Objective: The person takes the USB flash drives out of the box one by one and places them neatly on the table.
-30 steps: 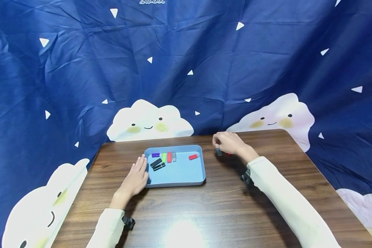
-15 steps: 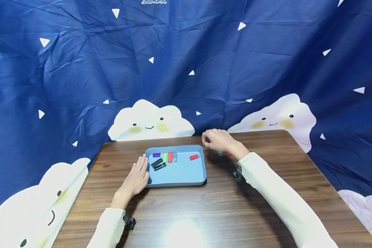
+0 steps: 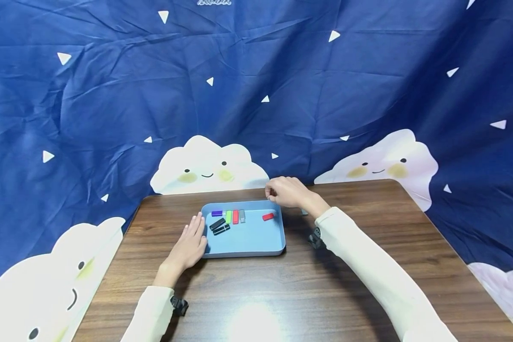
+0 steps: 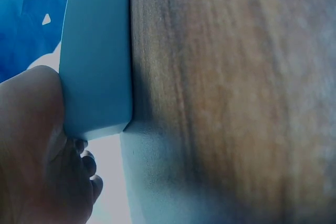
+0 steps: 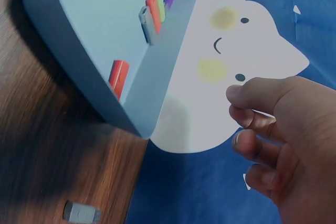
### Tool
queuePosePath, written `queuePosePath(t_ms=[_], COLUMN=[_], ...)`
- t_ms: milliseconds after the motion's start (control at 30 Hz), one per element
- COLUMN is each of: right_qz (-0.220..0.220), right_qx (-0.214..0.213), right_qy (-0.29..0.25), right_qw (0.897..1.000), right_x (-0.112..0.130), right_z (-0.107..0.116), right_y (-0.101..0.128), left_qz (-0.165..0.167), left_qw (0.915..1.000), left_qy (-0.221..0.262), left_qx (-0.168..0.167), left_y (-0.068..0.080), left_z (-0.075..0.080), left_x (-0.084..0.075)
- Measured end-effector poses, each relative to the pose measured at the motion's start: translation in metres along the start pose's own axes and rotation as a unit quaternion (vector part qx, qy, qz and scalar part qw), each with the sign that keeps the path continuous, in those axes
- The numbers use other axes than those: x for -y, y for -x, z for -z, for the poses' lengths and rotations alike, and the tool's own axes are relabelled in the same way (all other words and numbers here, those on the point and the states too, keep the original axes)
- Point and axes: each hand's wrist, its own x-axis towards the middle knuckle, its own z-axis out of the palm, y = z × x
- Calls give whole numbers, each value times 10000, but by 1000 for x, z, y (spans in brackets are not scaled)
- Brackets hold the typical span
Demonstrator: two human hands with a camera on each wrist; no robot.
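A light blue tray (image 3: 245, 244) sits on the wooden table. My left hand (image 3: 185, 247) lies along its left wall with fingers straight, the thumb at the near left corner; in the left wrist view the hand (image 4: 37, 145) touches the tray's end. My right hand (image 3: 287, 191) hovers over the far right corner, fingers loosely curled. Nothing shows between thumb and fingers of that hand (image 5: 268, 135) in the right wrist view. A red USB stick (image 3: 268, 216) lies alone in the tray's right part, below this hand. Just right of the tray is a grey USB stick (image 5: 82, 213), partly hidden by the wrist.
Grouped at the tray's far left are a purple stick (image 3: 216, 213), a green stick (image 3: 228, 217), a red stick (image 3: 235, 216), a grey stick (image 3: 242, 216) and black sticks (image 3: 221, 229). Behind the table (image 3: 367, 228) hangs a blue cloth (image 3: 235, 118) with clouds.
My right hand has moved left, from beside the grey stick on the table to above the tray's far right corner. A red stick on the table has become hidden. My left hand stays put.
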Motion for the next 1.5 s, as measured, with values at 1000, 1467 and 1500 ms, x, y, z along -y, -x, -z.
queuePosePath(t_ms=[1000,1467,1500], right_qz=[74,202,182], right_qx=[405,761,783], right_qy=[-125,-8,1], right_qw=[9991,9969,9968], right_x=[28,43,44], right_z=[-36,-61,-62], right_y=[-47,-59,-59], left_qz=[-3,40,43], left_qw=[10000,10000,10000], left_qy=[-80,-57,-57], left_qx=[44,58,61], left_y=[-3,-2,-2], left_z=[0,-2,-2], left_x=[2,4,4])
